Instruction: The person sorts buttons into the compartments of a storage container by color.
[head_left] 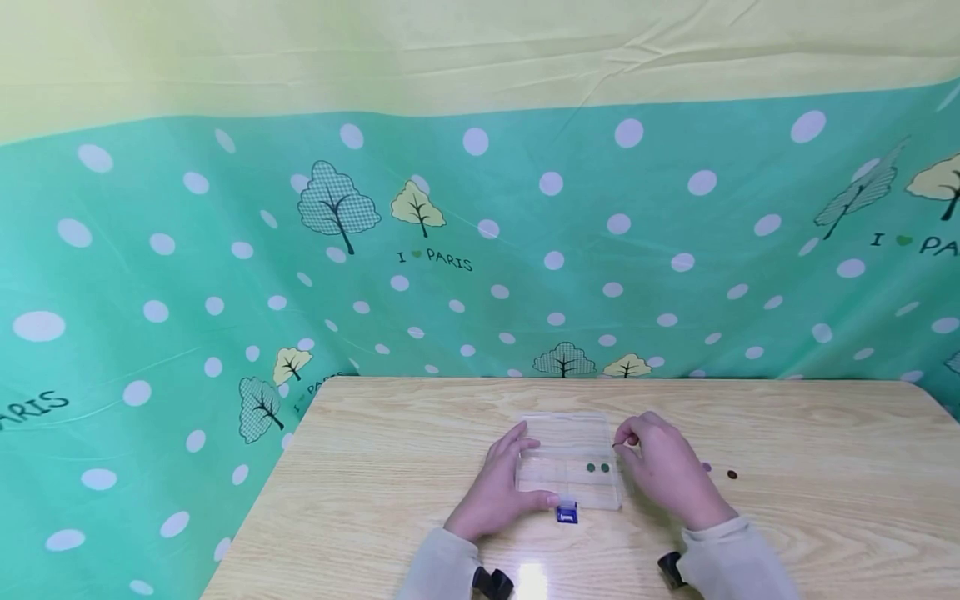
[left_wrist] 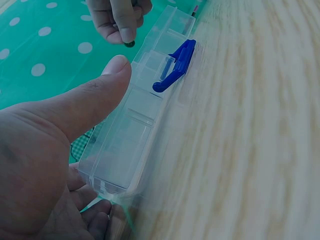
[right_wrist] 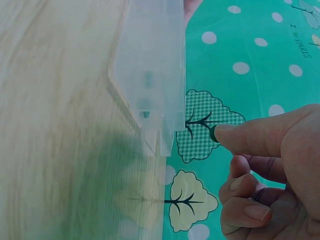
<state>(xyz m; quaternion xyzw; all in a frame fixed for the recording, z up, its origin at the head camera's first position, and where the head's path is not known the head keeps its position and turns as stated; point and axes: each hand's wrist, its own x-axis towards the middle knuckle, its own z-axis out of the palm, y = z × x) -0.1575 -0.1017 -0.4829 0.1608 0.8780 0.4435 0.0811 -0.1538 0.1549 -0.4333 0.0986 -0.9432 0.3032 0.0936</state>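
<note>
A clear plastic box [head_left: 567,492] with a blue clasp [head_left: 567,512] at its front stands on the wooden table, with compartments inside. My left hand [head_left: 502,487] grips its left side; the thumb lies along the front edge near the clasp, and the fingers are round the left edge. Two small green buttons [head_left: 597,467] lie in a right-hand compartment. Over the box's right edge, my right hand [head_left: 663,471] pinches a small dark button [right_wrist: 213,133] between thumb and forefinger, its other fingers curled in. In the left wrist view that button shows just below the fingertips.
To the right of the right hand, a brown button [head_left: 732,474] lies on the table [head_left: 825,467]. A purple button [head_left: 707,467] sits beside it, partly behind the hand. A green dotted cloth [head_left: 450,333] hangs behind the table and to its left.
</note>
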